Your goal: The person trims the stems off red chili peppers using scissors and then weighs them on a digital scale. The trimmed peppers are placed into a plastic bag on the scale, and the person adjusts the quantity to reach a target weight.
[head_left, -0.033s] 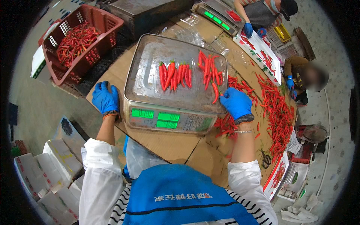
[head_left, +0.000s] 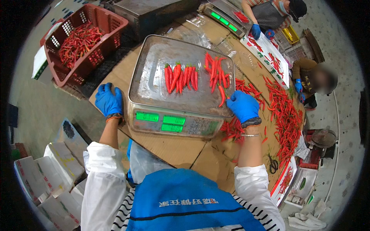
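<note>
A bench scale (head_left: 189, 127) with green displays stands before me, a steel tray (head_left: 148, 57) on top. On it sits a clear plastic container (head_left: 162, 90) with red chili peppers (head_left: 180, 79) laid side by side. Right of that lies a loose bunch of red chilies (head_left: 217, 73). My left hand (head_left: 108, 101), blue-gloved, rests on the cardboard left of the scale, fingers stretched out and holding nothing. My right hand (head_left: 243, 107), also gloved, is at the tray's right edge, close to the lowest chili. Its fingers are drawn together; what they hold, if anything, is hidden.
Heaped chilies (head_left: 283, 119) cover the table's right side, with black scissors (head_left: 273, 164) nearby. A red crate (head_left: 115, 25) of chilies stands far left. Beyond are another scale (head_left: 227, 17), a white box (head_left: 264, 50) and two co-workers. White boxes (head_left: 58, 184) stand lower left.
</note>
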The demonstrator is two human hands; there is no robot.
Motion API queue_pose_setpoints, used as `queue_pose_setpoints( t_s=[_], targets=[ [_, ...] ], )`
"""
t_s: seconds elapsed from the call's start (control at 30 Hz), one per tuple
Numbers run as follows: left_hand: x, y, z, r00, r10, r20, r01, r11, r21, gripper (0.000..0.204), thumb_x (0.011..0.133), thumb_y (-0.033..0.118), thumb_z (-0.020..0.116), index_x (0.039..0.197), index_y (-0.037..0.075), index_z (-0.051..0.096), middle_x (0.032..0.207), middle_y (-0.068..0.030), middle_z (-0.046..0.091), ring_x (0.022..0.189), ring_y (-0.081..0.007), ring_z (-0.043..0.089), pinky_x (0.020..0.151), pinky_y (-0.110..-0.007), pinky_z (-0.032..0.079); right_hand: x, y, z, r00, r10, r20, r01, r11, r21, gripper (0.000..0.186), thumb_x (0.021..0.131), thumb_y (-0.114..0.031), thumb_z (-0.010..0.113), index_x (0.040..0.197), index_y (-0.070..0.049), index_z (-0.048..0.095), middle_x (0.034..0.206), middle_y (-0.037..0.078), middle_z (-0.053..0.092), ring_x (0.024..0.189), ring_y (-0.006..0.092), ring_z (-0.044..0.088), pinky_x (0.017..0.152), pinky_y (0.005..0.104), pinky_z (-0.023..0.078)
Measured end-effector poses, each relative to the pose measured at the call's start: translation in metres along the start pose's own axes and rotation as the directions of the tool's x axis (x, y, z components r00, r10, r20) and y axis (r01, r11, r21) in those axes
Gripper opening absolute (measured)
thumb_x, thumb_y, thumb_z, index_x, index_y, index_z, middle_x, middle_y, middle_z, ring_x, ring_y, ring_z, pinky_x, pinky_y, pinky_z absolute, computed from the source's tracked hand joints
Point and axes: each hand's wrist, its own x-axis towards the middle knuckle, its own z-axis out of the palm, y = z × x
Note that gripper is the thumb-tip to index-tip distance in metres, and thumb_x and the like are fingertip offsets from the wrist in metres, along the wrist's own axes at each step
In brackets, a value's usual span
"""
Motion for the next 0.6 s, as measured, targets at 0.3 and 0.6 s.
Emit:
queue_pose_setpoints(
  t_s=[0.3,0.6],
  targets=[
    [0.002,-0.002,-0.001,0.999,-0.030,0.016,0.030,1.000,0.002,0.033,0.079,0.034,0.060,0.106,0.015,0.064,0.116,-0.0094,0.058,0.097,-0.0319,0.057,0.079,-0.044,0.046,0.029,-0.073,-0.024,0.957,-0.286,0.056,0.159,0.672,0.723,0.036,0.078,-0.040,0.061,0.076,-0.005,0.068,0.069,0.015,0.065,0.069,0.0306,0.064,0.065,0.0401,0.049],
    [0.000,-0.002,0.002,1.000,0.002,-0.029,-0.003,1.000,-0.029,0.032,0.079,0.034,0.061,0.105,0.014,0.064,0.117,-0.0113,0.058,0.097,-0.0319,0.057,0.080,-0.044,0.046,0.054,-0.099,-0.008,0.987,-0.158,0.033,0.099,0.755,0.649,0.040,0.081,-0.043,0.060,0.076,-0.004,0.066,0.073,0.017,0.065,0.071,0.0322,0.063,0.064,0.0415,0.048]
  ],
)
